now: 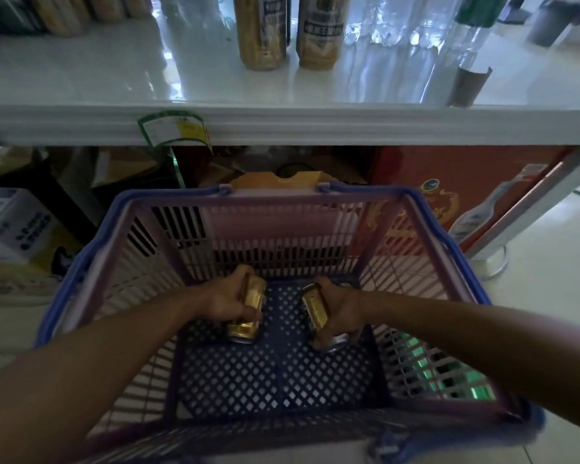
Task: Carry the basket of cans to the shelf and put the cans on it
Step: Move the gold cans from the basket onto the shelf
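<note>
A pink basket (275,204) with blue rim and handles stands on the floor below the white shelf (81,78). Both my arms reach down into it. My left hand (226,301) is closed around a gold can (246,324) lying near the basket's blue mesh bottom. My right hand (340,308) grips a second gold can (313,308), tilted, with its silver end low. Two tall gold cans (260,31) stand upright on the shelf, straight above the basket.
Clear plastic bottles (399,25) stand right of the shelf's two cans, and more cans (64,11) at its far left. A price tag (173,128) hangs on the shelf edge. Boxes, one red (466,195), fill the space beneath. Pale floor tiles (549,296) lie right.
</note>
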